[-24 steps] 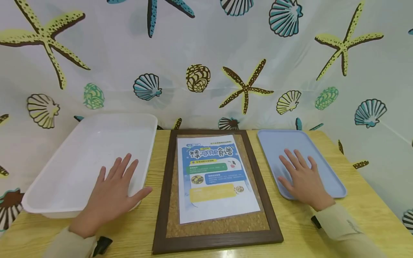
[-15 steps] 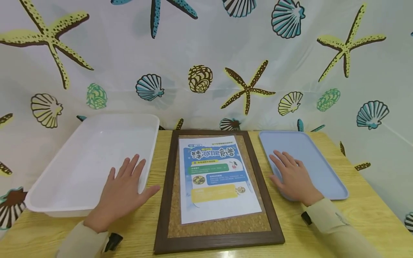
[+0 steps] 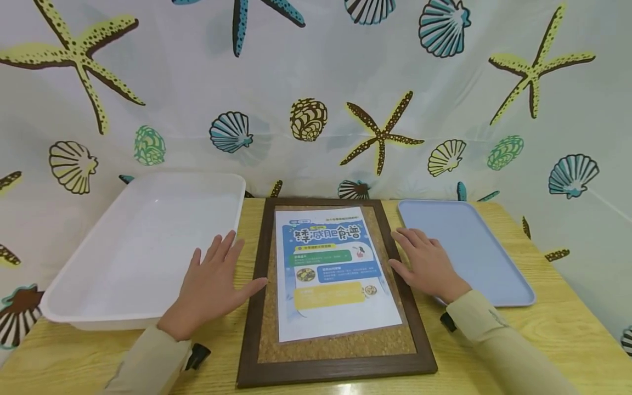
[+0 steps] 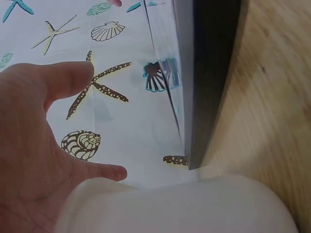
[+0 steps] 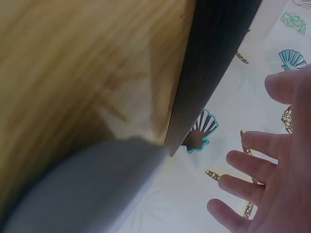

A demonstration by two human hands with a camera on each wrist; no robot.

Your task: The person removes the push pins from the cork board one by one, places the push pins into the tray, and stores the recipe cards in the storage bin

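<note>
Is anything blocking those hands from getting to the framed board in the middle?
Nothing visible stands between the left hand or right hand and the framed board; the white tub and blue tray lie to its sides.

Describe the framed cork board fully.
The framed cork board is rectangular, with a dark brown, wood-look rim around tan, speckled cork. It lies flat on the wood-grain table, longer sides running front to back, between the white tub and the blue tray. A printed sheet covers most of the cork. In the head view, the left hand and right hand overlap its side edges; whether they touch it is unclear.
</note>
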